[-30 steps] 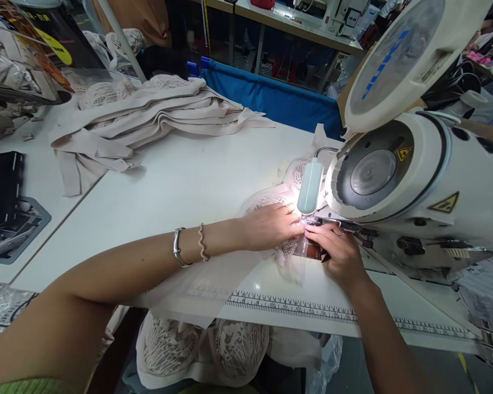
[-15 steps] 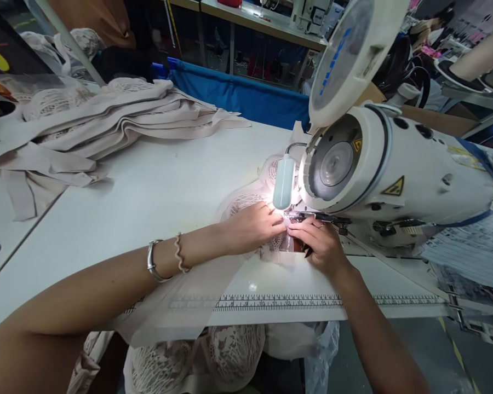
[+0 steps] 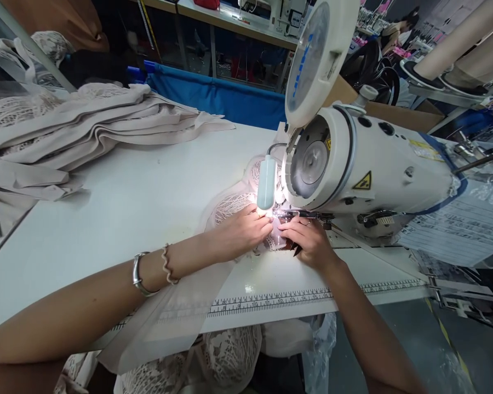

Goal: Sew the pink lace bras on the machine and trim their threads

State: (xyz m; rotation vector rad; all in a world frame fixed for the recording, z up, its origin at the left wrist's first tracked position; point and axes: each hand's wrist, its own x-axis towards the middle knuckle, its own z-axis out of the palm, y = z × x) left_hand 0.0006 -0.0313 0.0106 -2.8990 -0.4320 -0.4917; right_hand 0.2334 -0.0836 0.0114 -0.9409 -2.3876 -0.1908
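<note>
A beige lace bra (image 3: 232,207) lies on the table under the head of the white sewing machine (image 3: 349,158). My left hand (image 3: 242,232), fingers bent and pressed together, grips the fabric just left of the needle area. Opposite it, my right hand (image 3: 310,243) pinches the bra's edge beside the metal guide (image 3: 308,215). A dark pointed tip (image 3: 298,250) shows under the right fingers; what it belongs to is hidden. Bright light from a small lamp (image 3: 266,183) washes out the stitching spot. Sheer fabric (image 3: 176,323) trails below my left forearm over the table edge.
A pile of beige bra pieces (image 3: 107,123) lies at the left on the white table (image 3: 156,202). A printed ruler (image 3: 267,301) runs along the front edge. More lace cups (image 3: 232,350) rest below it. Behind is a blue cloth (image 3: 222,98); a person (image 3: 394,35) sits far back.
The view has shifted, so the table, machine and hands appear further left. Both hands keep nearly the same hold beside the needle area, with the bra beneath them.
</note>
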